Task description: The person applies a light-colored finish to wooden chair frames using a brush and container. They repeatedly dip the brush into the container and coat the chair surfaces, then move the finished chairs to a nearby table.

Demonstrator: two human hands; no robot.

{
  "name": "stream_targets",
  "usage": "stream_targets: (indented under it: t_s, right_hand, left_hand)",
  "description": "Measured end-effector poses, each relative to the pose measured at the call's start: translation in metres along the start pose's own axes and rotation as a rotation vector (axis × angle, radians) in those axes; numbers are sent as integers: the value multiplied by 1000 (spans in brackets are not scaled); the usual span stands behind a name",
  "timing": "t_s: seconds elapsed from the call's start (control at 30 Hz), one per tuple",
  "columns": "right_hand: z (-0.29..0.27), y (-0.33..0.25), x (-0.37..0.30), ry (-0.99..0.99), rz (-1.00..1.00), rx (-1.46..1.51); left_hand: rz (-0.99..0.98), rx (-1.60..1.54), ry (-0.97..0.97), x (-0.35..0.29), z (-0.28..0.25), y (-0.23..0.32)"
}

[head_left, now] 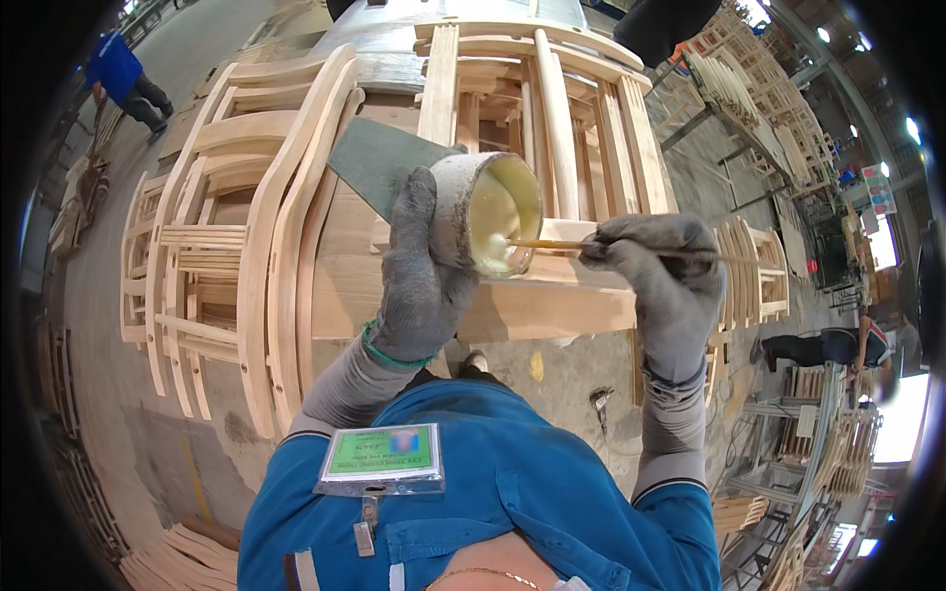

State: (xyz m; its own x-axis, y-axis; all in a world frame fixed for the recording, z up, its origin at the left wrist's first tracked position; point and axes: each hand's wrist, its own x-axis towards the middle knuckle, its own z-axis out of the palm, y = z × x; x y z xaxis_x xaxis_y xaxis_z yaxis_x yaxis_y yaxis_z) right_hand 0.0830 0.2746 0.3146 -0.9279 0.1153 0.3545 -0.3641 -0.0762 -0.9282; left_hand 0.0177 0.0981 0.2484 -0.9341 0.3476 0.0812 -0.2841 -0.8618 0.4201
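Note:
My gloved left hand [419, 291] is closed around a crusted round pot [451, 212], tilted so that its mouth faces right. Inside lies a pale yellowish-white paste [491, 219]. A flat grey-green sheet [379, 163] sticks out past the fingers of that hand; whether they grip it too, I cannot tell. From the right, my gloved right hand [665, 281] pinches a thin wooden stick [552, 243], its far end in the paste. Both hands are above a light wooden board [547, 305] in front of me.
Wooden chair frames [266, 197] stand on the left, and a slatted wooden frame [552, 118] lies just beyond the pot. More wooden parts [749, 271] are stacked on the right. One person [123, 74] is far left, another [838, 347] far right.

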Motion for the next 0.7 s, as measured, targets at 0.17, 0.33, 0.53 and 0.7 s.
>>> stream_targets:
  t_s: [0.17, 0.33, 0.53, 0.7]
  right_hand:
    - [-10, 24, 24, 188, 267, 514]
    - [-13, 44, 49, 156, 377, 589]
    - [-42, 72, 110, 9, 583, 557]
    - [-111, 66, 242, 22, 215, 180]
  left_hand:
    - [-135, -89, 9, 9, 1, 9]
    - [-281, -87, 49, 25, -10, 20]
    - [-261, -58, 76, 57, -24, 16]
    - [-90, -50, 132, 81, -24, 22]
